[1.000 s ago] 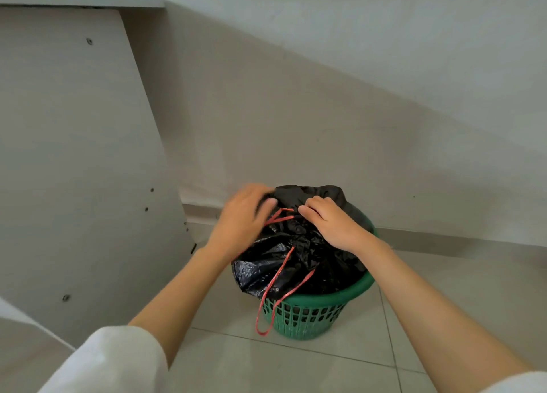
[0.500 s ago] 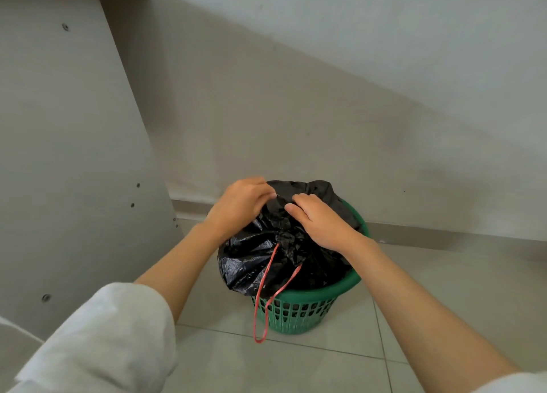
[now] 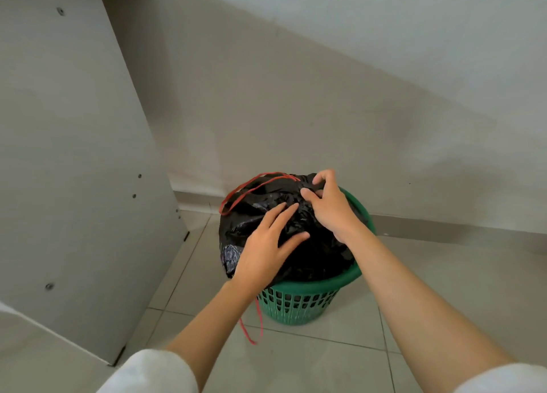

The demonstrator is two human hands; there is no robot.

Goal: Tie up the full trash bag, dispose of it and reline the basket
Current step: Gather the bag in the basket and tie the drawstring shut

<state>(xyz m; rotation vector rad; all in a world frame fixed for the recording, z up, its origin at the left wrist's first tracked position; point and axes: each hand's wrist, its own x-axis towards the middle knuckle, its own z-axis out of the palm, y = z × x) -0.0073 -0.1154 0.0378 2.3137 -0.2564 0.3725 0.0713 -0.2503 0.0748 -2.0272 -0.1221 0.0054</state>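
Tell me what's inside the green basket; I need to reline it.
A full black trash bag with red drawstrings fills the green basket. Both hands rest on it. The bag's contents and the basket's bottom are hidden.

Basket [image 3: 299, 304] base and near drawstring [image 3: 251, 330] top (behind forearm) hidden.

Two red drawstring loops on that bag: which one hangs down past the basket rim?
The near red drawstring loop, dangling in front of the green basket below the left wrist. The far red drawstring loop lies atop the black trash bag.
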